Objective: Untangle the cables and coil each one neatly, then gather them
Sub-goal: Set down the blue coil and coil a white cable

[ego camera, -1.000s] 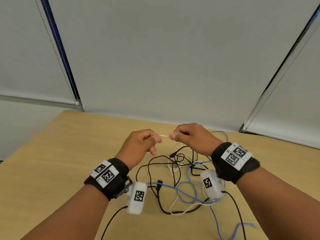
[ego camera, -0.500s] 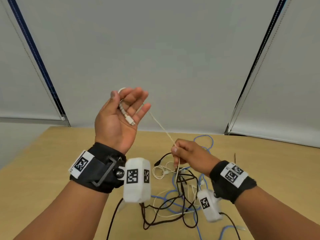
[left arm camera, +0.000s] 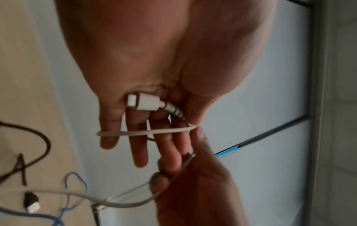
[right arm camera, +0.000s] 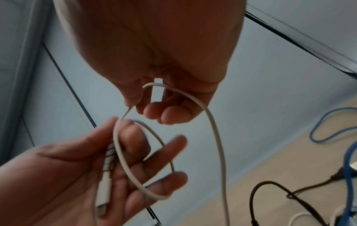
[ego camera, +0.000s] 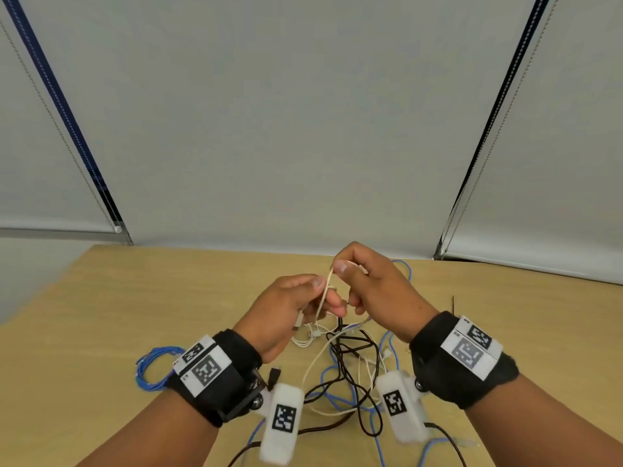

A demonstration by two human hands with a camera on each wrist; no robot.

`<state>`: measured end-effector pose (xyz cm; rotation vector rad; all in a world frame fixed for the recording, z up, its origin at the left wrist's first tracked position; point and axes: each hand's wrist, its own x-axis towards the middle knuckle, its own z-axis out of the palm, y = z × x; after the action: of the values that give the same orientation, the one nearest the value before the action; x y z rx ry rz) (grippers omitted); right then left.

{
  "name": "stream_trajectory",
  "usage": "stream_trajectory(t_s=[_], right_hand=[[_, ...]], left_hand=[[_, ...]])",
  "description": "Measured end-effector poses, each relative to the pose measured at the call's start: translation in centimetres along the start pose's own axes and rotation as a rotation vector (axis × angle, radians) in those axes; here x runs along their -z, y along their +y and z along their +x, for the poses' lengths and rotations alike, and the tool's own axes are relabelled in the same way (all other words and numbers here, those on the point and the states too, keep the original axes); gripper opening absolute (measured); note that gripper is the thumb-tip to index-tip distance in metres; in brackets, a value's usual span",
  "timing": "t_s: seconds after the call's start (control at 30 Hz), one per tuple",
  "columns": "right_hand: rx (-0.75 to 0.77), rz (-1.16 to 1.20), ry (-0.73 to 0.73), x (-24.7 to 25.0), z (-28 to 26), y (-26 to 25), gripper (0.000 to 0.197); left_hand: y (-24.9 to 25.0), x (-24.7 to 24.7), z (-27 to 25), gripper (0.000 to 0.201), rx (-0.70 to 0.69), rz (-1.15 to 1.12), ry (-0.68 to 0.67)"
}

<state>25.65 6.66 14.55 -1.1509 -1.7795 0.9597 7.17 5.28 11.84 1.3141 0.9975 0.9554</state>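
A thin white cable (ego camera: 324,293) runs between both hands above the table. My left hand (ego camera: 290,311) holds its fingers fairly straight; its thumb pins the cable near the white plug (left arm camera: 144,103), and one turn of cable (left arm camera: 146,131) lies round the fingers. Just to the right and slightly higher, my right hand (ego camera: 371,288) pinches the same cable (right arm camera: 212,122) between thumb and curled fingers. The free length hangs down into a tangle of black cable (ego camera: 347,348), blue cable (ego camera: 325,382) and more white cable on the table.
A coiled blue cable (ego camera: 150,367) lies on the wooden table (ego camera: 135,298) at the left, beside my left wrist. Grey window blinds hang behind the table's far edge. Wrist camera leads trail off the near edge.
My left hand has come down from its raised, palm-up pose to meet the right hand. The right hand has risen, and a turn of white cable now lies round the left fingers.
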Motion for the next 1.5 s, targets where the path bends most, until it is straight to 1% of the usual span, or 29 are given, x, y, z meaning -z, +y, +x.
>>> stream_trajectory(t_s=[0.1, 0.17, 0.27, 0.33, 0.43, 0.53, 0.63, 0.7, 0.77, 0.8, 0.83, 0.87, 0.9, 0.93, 0.97, 1.0, 1.03, 1.07, 1.13, 1.2, 1.27, 1.33, 1.4, 1.47, 1.5], right_hand=[[-0.023, 0.116, -0.025, 0.0, -0.1, 0.1, 0.018], [-0.039, 0.177, -0.008, 0.1, 0.2, 0.1, 0.019], [-0.053, 0.21, 0.024, 0.5, 0.4, 0.3, 0.016], [-0.05, 0.218, 0.014, 0.6, 0.3, 0.5, 0.013], [-0.034, 0.244, -0.006, 0.3, 0.0, 0.9, 0.014], [-0.06, 0.288, -0.031, -0.6, -0.6, 1.5, 0.015], [-0.11, 0.333, -0.085, -2.0, -1.4, 2.1, 0.013], [-0.141, 0.361, -0.132, -2.8, -1.8, 2.5, 0.009], [-0.171, 0.341, -0.214, -3.5, -2.3, 3.0, 0.005], [-0.178, 0.299, -0.266, -3.9, -2.6, 3.2, 0.006], [-0.177, 0.253, -0.309, -4.2, -2.9, 3.4, 0.008], [-0.171, 0.223, -0.333, -4.4, -3.1, 3.5, 0.009], [-0.163, 0.217, -0.332, -4.4, -3.2, 3.4, 0.008], [-0.153, 0.222, -0.319, -4.3, -3.2, 3.0, 0.007], [-0.141, 0.22, -0.301, -4.2, -2.9, 2.5, 0.008], [-0.125, 0.182, -0.276, -4.0, -2.6, 1.9, 0.01], [-0.1, 0.099, -0.241, -3.8, -2.3, 1.3, 0.011], [-0.074, -0.007, -0.197, -3.5, -2.0, 0.8, 0.013], [-0.026, -0.168, -0.104, -3.0, -1.3, 0.0, 0.016], [0.014, -0.239, -0.043, -2.5, -1.1, -0.3, 0.015], [0.028, -0.229, 0.016, -2.6, -1.2, -0.1, 0.01], [0.003, -0.141, 0.067, -2.9, -1.2, 0.4, 0.014], [-0.006, -0.057, 0.008, -3.1, -1.1, 0.5, 0.019], [0.045, -0.014, -0.08, -3.3, -1.1, 0.4, 0.017], [0.073, -0.001, -0.095, -3.5, -1.2, 0.4, 0.02]], left_hand=[[0.8, -0.3, -0.2, 0.038, -0.006, -0.137, -0.037], [1.1, -0.2, -0.4, 0.036, -0.017, -0.248, -0.052], [1.6, 0.2, -0.6, 0.035, -0.038, -0.438, -0.11], [2.0, 0.3, -0.6, 0.036, -0.039, -0.551, -0.161], [2.7, 0.4, -0.6, 0.038, -0.058, -0.665, -0.188], [3.4, 0.6, -0.5, 0.04, -0.113, -0.747, -0.144], [3.7, 0.9, -0.5, 0.036, -0.179, -0.729, -0.037], [3.4, 0.9, -0.5, 0.033, -0.233, -0.679, 0.051], [3.2, 1.1, -0.4, 0.028, -0.312, -0.627, 0.141], [3.1, 1.4, -0.3, 0.025, -0.361, -0.571, 0.188], [3.2, 1.7, -0.3, 0.023, -0.405, -0.47, 0.241], [3.2, 2.0, -0.1, 0.021, -0.435, -0.309, 0.304], [3.1, 2.2, 0.0, 0.022, -0.442, -0.093, 0.372], [2.8, 2.3, 0.1, 0.023, -0.427, 0.148, 0.428], [2.3, 2.4, 0.1, 0.023, -0.395, 0.377, 0.448], [1.7, 2.2, 0.1, 0.024, -0.356, 0.561, 0.424], [1.0, 2.0, 0.0, 0.026, -0.323, 0.681, 0.371], [0.3, 1.9, -0.1, 0.027, -0.304, 0.732, 0.312], [-0.5, 1.7, -0.3, 0.033, -0.248, 0.677, 0.225], [-0.6, 1.7, -0.3, 0.037, -0.135, 0.477, 0.146], [-0.4, 1.8, -0.4, 0.041, -0.049, 0.277, 0.07], [-0.1, 1.8, -0.7, 0.042, -0.018, 0.129, 0.026], [0.1, 1.8, -1.1, 0.041, -0.022, -0.041, -0.012], [0.4, 1.9, -1.2, 0.037, -0.056, -0.158, -0.061], [0.5, 1.8, -1.2, 0.034, -0.074, -0.183, -0.082]])
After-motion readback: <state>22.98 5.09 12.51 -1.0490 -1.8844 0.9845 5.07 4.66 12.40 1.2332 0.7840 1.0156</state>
